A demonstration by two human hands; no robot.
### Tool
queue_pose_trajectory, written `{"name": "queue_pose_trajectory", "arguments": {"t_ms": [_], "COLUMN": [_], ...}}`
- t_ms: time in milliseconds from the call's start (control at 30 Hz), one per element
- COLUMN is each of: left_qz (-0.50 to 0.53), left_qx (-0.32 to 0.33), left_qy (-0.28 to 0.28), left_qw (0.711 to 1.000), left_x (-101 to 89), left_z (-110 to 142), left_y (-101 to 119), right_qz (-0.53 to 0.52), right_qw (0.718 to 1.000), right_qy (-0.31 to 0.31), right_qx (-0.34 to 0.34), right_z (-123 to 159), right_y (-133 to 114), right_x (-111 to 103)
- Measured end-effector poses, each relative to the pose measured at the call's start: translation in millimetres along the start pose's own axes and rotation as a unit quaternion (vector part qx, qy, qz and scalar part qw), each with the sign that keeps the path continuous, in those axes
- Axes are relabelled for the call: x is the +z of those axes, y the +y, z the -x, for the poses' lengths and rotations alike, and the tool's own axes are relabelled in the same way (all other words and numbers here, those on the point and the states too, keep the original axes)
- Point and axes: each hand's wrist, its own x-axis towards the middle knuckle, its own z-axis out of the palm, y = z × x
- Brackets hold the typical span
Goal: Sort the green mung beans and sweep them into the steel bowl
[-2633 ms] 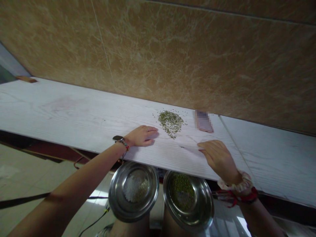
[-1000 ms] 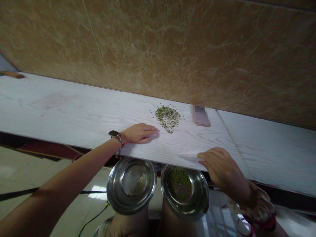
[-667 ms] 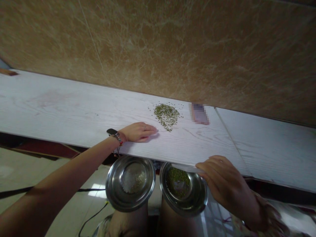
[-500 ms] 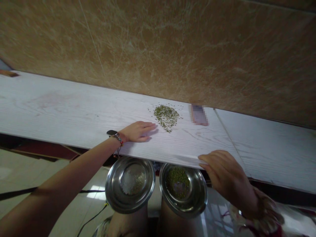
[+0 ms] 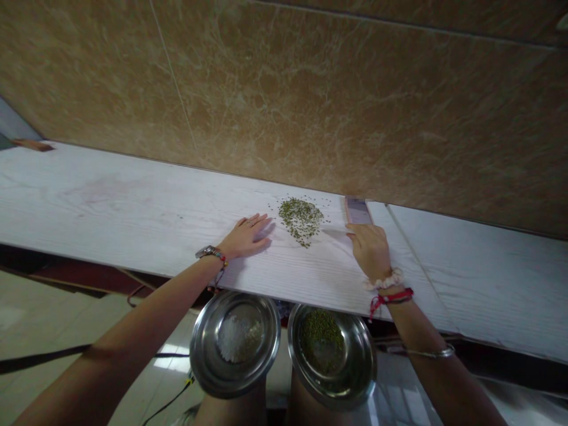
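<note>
Green mung beans (image 5: 302, 218) lie in a loose patch on the white wood-grain board (image 5: 213, 195). My left hand (image 5: 246, 236) rests flat just left of them, fingers spread, holding nothing. To the right of the beans, my right hand (image 5: 370, 248) pinches a thin, pale, flat strip (image 5: 336, 232) that points left toward the patch; its exact kind is unclear. Below the board edge, a steel bowl (image 5: 368, 367) holds more mung beans. Beside it another steel bowl (image 5: 199, 355) contains whitish grains, which I cannot identify.
A phone-like flat object (image 5: 357, 212), partly blurred, lies by the wall behind my right hand. The brown marbled wall (image 5: 266, 106) borders the board's back. A brown wooden piece (image 5: 33, 144) is at far left. Both bowls sit above my legs; a dark cable (image 5: 168, 402) crosses the floor.
My right hand has moved from the board's front edge up and left, bringing the pale strip beside the beans. My left hand has shifted slightly left and its fingers have spread.
</note>
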Motion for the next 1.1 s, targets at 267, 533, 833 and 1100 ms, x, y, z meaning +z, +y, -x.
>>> {"name": "queue_pose_trajectory", "arguments": {"t_ms": [267, 533, 833, 1100], "left_qz": [0.008, -0.019, -0.011, 0.036], "left_qx": [-0.201, -0.263, -0.262, -0.268], "left_qy": [0.035, 0.018, 0.022, 0.061], "left_qw": [0.979, 0.964, 0.965, 0.961], "left_x": [-3.9, -13.3, -17.5, -14.0], "left_z": [-3, -6, -5, -5], "left_y": [7, 18, 21, 9], "right_qz": [0.024, 0.009, -0.004, -0.037], "right_qw": [0.999, 0.998, 0.996, 0.994], "right_qy": [0.030, 0.049, 0.065, 0.057], "right_qx": [0.009, -0.044, -0.064, -0.091], "right_z": [-1, 3, -1, 0], "right_y": [13, -1, -6, -4], "right_x": [44, 33, 27, 15]}}
